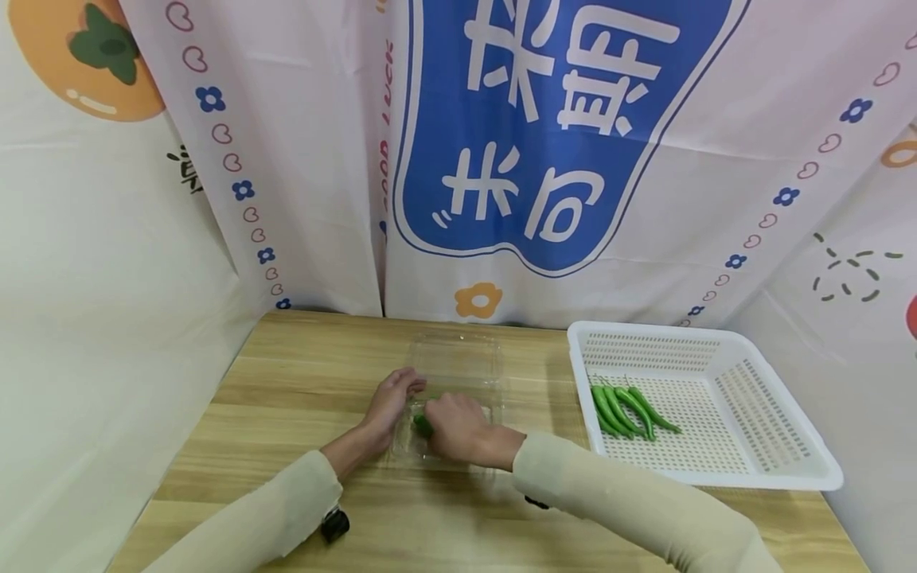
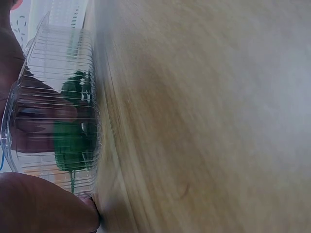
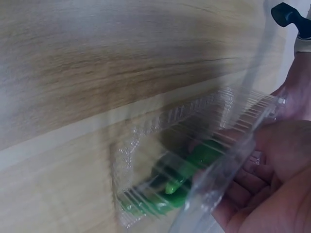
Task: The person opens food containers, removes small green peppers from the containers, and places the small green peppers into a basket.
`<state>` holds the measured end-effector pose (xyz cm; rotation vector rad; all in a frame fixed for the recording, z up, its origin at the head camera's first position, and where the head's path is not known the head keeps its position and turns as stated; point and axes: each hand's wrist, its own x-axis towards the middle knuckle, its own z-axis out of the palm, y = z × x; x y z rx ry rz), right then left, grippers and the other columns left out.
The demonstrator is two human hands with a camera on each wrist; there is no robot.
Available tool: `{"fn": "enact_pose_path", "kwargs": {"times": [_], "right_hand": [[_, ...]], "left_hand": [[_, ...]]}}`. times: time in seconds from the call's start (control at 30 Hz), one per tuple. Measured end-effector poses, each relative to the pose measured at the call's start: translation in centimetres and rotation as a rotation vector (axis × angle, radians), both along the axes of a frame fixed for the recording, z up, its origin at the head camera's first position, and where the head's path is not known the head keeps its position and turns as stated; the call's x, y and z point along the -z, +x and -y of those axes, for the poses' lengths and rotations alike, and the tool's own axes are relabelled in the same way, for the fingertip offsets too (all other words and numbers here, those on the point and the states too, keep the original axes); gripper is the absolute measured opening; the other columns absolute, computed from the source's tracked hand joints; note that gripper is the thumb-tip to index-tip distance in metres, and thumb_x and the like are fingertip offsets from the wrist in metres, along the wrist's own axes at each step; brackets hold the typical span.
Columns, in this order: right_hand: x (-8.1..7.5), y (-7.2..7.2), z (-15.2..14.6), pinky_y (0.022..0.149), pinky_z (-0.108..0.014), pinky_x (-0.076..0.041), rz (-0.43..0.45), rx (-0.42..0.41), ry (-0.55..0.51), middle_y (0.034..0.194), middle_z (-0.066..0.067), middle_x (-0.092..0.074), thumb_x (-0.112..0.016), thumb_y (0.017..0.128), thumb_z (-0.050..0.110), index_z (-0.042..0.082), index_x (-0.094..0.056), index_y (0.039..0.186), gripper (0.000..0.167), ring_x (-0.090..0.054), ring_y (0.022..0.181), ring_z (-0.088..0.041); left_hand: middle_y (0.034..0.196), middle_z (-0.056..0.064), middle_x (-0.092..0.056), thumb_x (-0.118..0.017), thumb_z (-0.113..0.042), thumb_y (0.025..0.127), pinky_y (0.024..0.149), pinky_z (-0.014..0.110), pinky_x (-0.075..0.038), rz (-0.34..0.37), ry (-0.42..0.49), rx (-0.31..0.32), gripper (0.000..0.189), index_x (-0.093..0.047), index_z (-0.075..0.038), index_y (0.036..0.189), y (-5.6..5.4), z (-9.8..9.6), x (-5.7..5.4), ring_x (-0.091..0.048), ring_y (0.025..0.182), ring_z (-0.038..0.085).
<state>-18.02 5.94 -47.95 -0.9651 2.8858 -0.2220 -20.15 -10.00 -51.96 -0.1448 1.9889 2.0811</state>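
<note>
A clear plastic clamshell box [image 1: 458, 358] lies on the table with its lid laid back. The right hand [image 1: 462, 427] reaches into the box's near half, its curled fingers holding green chili peppers [image 3: 199, 158]; how many is unclear. Through the ribbed wall in the left wrist view, the green peppers [image 2: 73, 141] show low in the box, partly covered by fingers. Against the box's left side rests the left hand [image 1: 387, 404], its fingers fairly relaxed near the hinge. One of its digits [image 2: 46, 204] touches the end of the box in the left wrist view.
To the right stands a white perforated basket [image 1: 716, 461] with several long green chili peppers [image 1: 630, 410] along its left side. The wooden table [image 1: 286, 382] ends at a printed cloth [image 1: 322, 159] behind, with cloth at both sides.
</note>
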Motion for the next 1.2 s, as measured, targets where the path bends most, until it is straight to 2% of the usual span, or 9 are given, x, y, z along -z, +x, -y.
{"fn": "enact_pose_path", "kwargs": {"times": [0.33,0.5,0.67,0.8,1.0,1.2], "right_hand": [[-1.2,-0.1,-1.0,0.044,-0.025,-0.042,0.032,0.003,-0.012,0.062,0.006,-0.050,-0.085,0.082,0.012,0.017,-0.052,0.070,0.035,-0.045,0.054,-0.010],[-1.9,-0.1,-1.5,0.043,-0.021,-0.034,0.055,-0.011,-0.041,0.059,0.008,-0.043,-0.079,0.086,0.005,0.018,-0.046,0.066,0.041,-0.037,0.052,-0.007],[-2.7,0.0,-2.0,0.042,-0.020,-0.029,0.052,-0.029,-0.105,0.058,0.008,-0.034,-0.073,0.085,-0.004,0.020,-0.038,0.062,0.047,-0.033,0.051,-0.007],[-3.4,0.1,-2.3,0.044,-0.020,-0.028,0.048,-0.032,-0.125,0.058,0.008,-0.032,-0.072,0.089,-0.002,0.020,-0.036,0.061,0.051,-0.032,0.051,-0.007],[-4.6,0.4,-2.8,0.043,-0.023,-0.036,0.016,-0.003,-0.077,0.060,0.006,-0.044,-0.075,0.088,0.001,0.019,-0.043,0.063,0.045,-0.040,0.053,-0.009],[-6.1,0.5,-3.6,0.047,-0.026,-0.038,-0.022,-0.004,-0.063,0.061,0.004,-0.049,-0.072,0.089,-0.002,0.016,-0.055,0.067,0.033,-0.043,0.055,-0.010]], "left_hand": [[0.154,0.027,-0.051,-0.037,-0.027,0.115,0.129,0.057,-0.025,0.004,-0.021,0.009,0.057,-0.027,0.006,0.161,-0.1,0.0,0.0,-0.044,0.147,0.042],[0.153,0.026,-0.052,-0.037,-0.027,0.115,0.129,0.057,-0.026,0.009,-0.030,0.010,0.057,-0.027,0.005,0.162,-0.1,0.1,0.1,-0.044,0.147,0.041],[0.153,0.026,-0.052,-0.037,-0.027,0.115,0.129,0.057,-0.027,0.010,-0.026,0.004,0.057,-0.027,0.005,0.161,0.0,0.0,0.1,-0.045,0.147,0.040],[0.152,0.026,-0.053,-0.037,-0.026,0.115,0.129,0.056,-0.028,0.015,-0.019,-0.012,0.057,-0.028,0.006,0.161,-0.2,-0.1,0.1,-0.046,0.146,0.040],[0.152,0.027,-0.052,-0.036,-0.027,0.115,0.129,0.056,-0.027,0.020,-0.017,-0.017,0.056,-0.029,0.006,0.161,-0.2,-0.1,0.2,-0.045,0.147,0.041],[0.154,0.027,-0.051,-0.036,-0.027,0.115,0.130,0.058,-0.023,0.019,-0.023,-0.004,0.057,-0.028,0.005,0.161,-0.1,-0.1,0.1,-0.043,0.149,0.042]]}}
